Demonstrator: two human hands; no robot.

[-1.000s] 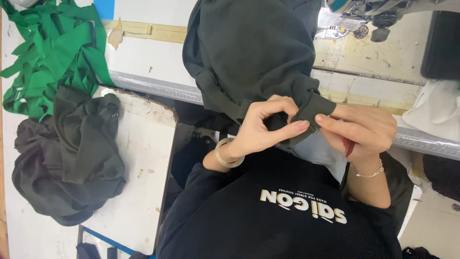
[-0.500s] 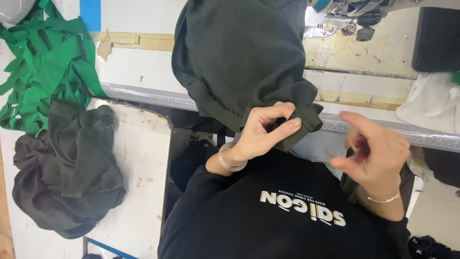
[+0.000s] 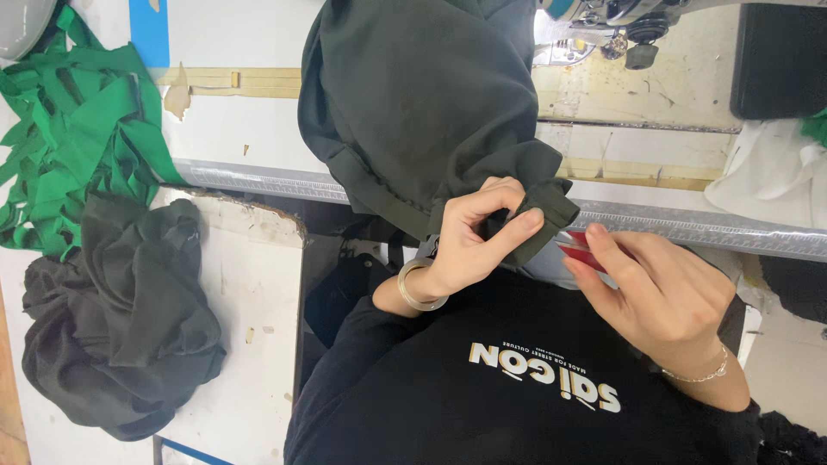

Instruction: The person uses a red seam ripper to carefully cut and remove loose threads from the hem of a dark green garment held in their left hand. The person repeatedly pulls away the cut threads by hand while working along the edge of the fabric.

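Observation:
A dark green-black garment hangs over the table edge toward me. My left hand, with a silver bangle on the wrist, pinches the garment's cuff between thumb and fingers. My right hand sits just right of the cuff, holding a small red tool whose tip points at the cuff. A thin chain bracelet circles the right wrist. Most of the red tool is hidden by my fingers.
A pile of dark fabric lies on a white side table at left, with green fabric strips above it. A sewing machine's foot stands at the top. White cloth rests at right by the metal table edge.
My right hand pulled away from the cuff, then came back beside it, now with the red tool showing. The left hand kept its pinch on the cuff.

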